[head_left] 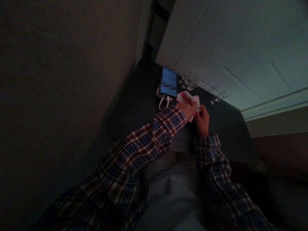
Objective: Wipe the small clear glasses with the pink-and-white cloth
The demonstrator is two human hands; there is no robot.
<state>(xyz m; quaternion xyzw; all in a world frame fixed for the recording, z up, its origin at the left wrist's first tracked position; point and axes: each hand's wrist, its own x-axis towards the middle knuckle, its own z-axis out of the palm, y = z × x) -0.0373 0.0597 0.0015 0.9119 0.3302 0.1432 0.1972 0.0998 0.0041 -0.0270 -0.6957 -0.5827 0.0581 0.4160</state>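
My left hand (pixel 189 109) is closed on a pink and white cloth (pixel 185 95), which spreads out beyond the fingers and hangs a little below them. Close beside it, my right hand (pixel 203 121) is pinched at the cloth's right edge. A small clear, glass-like piece (pixel 198 108) shows between the two hands, its shape mostly hidden by fingers and cloth. Both hands are over the dark table (pixel 134 106). Several small clear stemmed glasses (pixel 189 81) are grouped just past the cloth. Another clear glass (pixel 218 97) lies to the right, apart from the group.
Left of the cloth a phone (pixel 169 82) with a lit screen rests on a pale object, with a white cable (pixel 164 104) looping from its lower end. A white panel with heart patterns (pixel 228 48) borders the table's far side. A plain wall (pixel 72 64) rises on the left.
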